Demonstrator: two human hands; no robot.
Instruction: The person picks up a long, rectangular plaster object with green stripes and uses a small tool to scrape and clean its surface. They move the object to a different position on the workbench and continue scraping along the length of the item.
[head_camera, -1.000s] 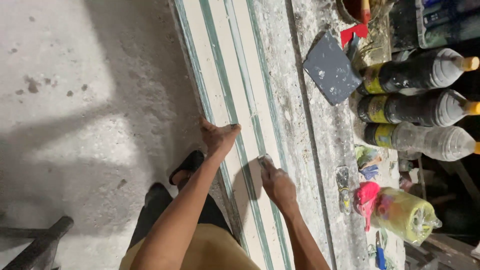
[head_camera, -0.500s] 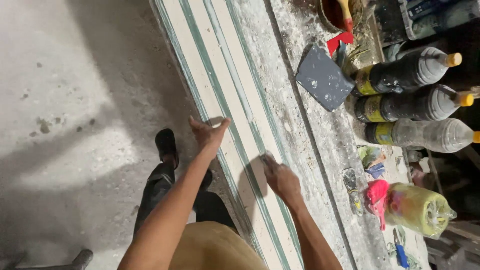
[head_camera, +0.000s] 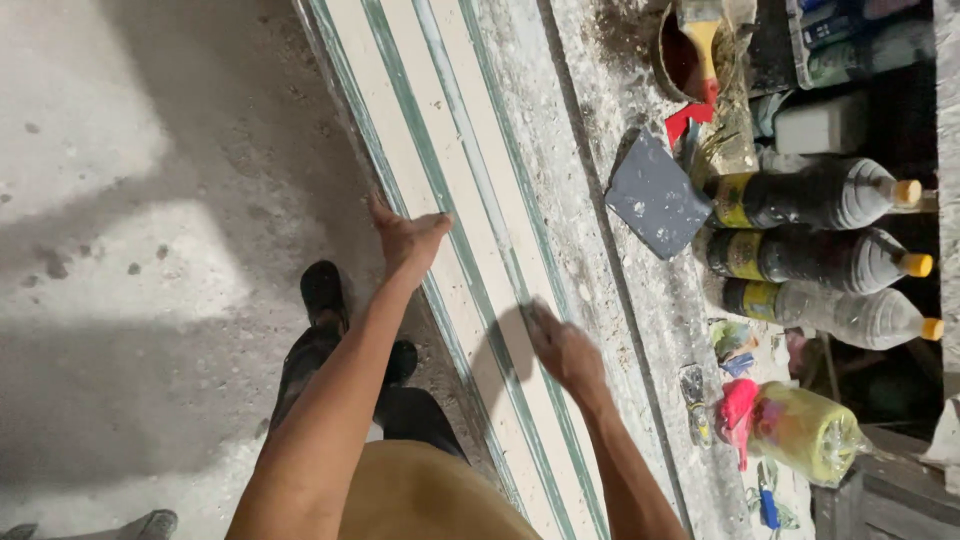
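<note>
Dusty counter (head_camera: 640, 300) by a concrete floor: the long striped board (head_camera: 470, 270) lies along it. Left hand (head_camera: 408, 238) has slid up its near edge, open grip (flat); right hand (head_camera: 560, 350) presses mid-board, holding nothing.

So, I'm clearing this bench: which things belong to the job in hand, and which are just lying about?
In hand:
left hand on the moulding's near edge
right hand on its top
moulding

Lying about:
bottles
grey tile
yellow-green jar
brush in a pot
</note>
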